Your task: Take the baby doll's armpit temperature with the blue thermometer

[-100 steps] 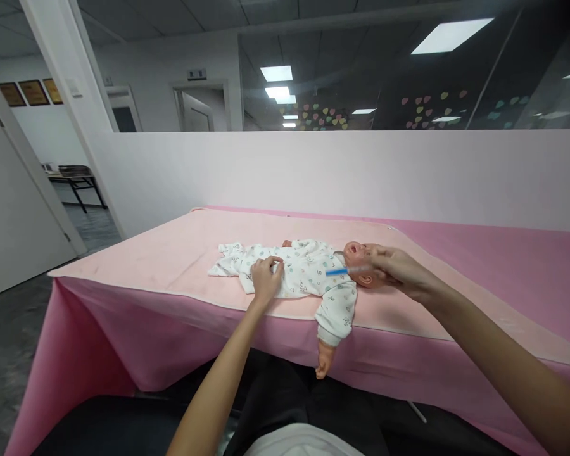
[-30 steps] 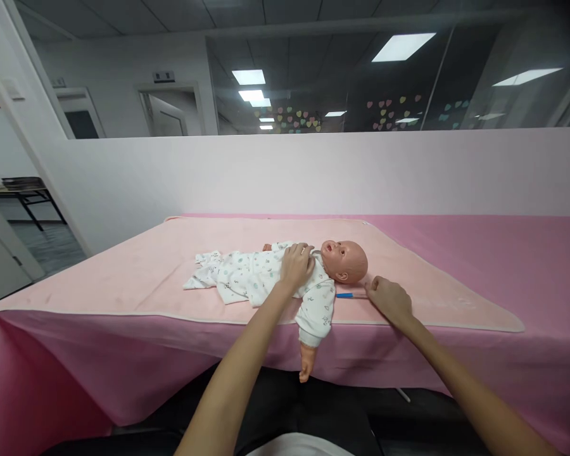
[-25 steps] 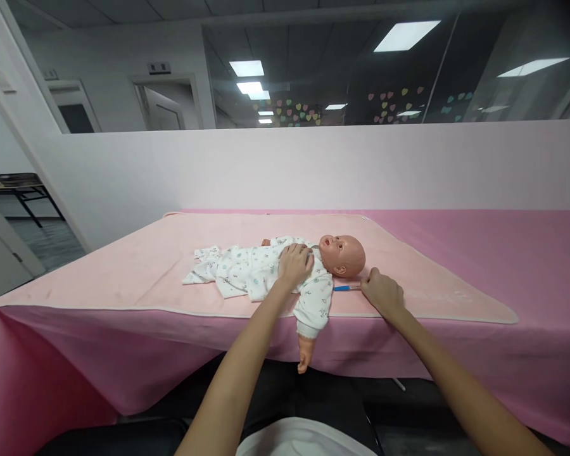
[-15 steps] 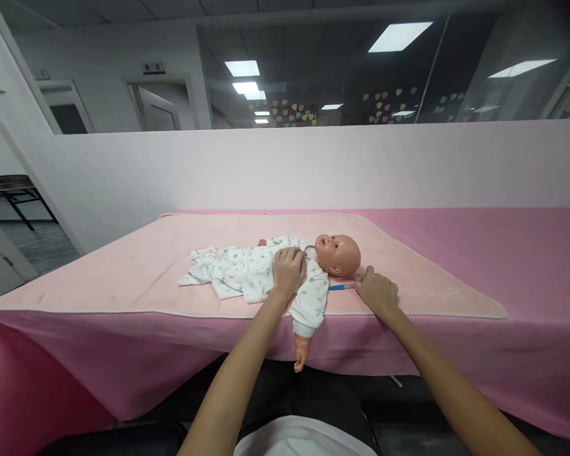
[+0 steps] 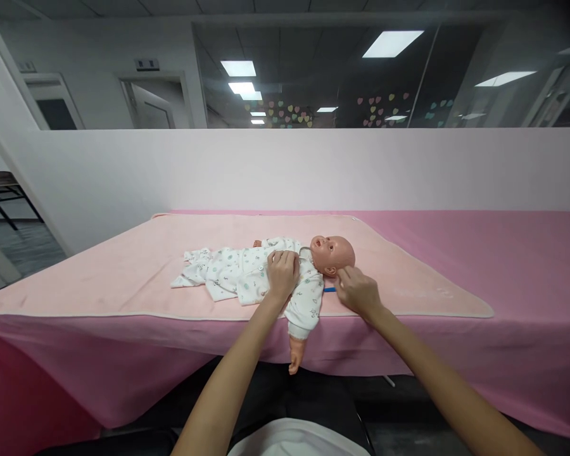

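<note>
A baby doll (image 5: 247, 269) in a white patterned outfit lies on its back, its bare head (image 5: 338, 253) to the right and its near arm hanging over the table edge. My left hand (image 5: 284, 272) rests on the doll's chest by the collar, fingers bent inward; anything within them is hidden. Beside the doll's ear, my right hand (image 5: 358, 290) has its fingers pressed together, and I cannot make out what they hold. A thin blue-handled tool (image 5: 329, 289) lies on the mat between the doll's shoulder and my right hand, its other end hidden by that hand.
A peach mat (image 5: 123, 272) lies under the doll, over a pink tablecloth (image 5: 527, 272) that drapes down the front edge. Behind the table stands a white low wall (image 5: 313, 168) with a glass window above it. Another table (image 5: 0, 187) is at the far left.
My right hand has moved left, from behind the doll's head to its ear, covering more of the blue-handled tool. My left hand stays on the chest. The view has shifted slightly.
</note>
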The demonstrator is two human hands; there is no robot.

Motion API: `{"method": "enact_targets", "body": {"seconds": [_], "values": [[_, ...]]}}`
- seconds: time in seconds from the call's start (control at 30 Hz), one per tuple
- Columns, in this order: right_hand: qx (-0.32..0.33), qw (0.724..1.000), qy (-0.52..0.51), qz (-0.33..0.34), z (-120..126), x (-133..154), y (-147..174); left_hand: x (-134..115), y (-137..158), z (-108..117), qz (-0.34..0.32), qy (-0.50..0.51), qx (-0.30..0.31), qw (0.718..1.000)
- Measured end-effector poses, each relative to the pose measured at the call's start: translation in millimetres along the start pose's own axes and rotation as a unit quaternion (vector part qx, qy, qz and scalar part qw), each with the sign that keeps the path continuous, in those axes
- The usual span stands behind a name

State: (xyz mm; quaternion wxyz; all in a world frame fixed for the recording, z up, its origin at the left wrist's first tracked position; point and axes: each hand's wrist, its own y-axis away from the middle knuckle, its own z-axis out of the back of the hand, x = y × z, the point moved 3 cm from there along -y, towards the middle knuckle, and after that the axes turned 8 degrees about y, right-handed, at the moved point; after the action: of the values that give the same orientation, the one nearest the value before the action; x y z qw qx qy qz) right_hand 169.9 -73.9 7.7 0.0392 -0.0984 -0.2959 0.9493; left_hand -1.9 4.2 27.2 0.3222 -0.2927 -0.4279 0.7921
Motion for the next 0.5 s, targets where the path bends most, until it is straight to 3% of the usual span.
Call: {"method": "enact_targets", "body": {"seconds": [0.07, 0.13, 0.27, 0.37, 0.5], "values": [[-0.02, 0.997, -0.068, 0.02, 5.7, 22.0, -13.4, 0.8, 1.2, 0.8, 0.011, -0.003, -0.01, 1.0], [-0.051, 0.987, -0.152, -0.02, 8.7, 47.0, -33.3, 2.4, 2.3, 1.3, 0.018, 0.0, -0.017, 1.0], [-0.069, 0.93, -0.345, -0.109, 0.7, 93.2, -68.5, 8.8, 3.3, 3.4, 0.062, 0.009, -0.042, 0.997], [-0.078, 0.887, -0.423, -0.168, -10.8, 103.5, -74.5, 12.0, 2.7, 4.1, 0.088, 0.004, -0.051, 0.995], [-0.096, 0.873, -0.449, -0.166, -17.1, 97.2, -68.6, 11.5, 1.6, 1.1, 0.082, -0.006, -0.027, 0.996]]}}
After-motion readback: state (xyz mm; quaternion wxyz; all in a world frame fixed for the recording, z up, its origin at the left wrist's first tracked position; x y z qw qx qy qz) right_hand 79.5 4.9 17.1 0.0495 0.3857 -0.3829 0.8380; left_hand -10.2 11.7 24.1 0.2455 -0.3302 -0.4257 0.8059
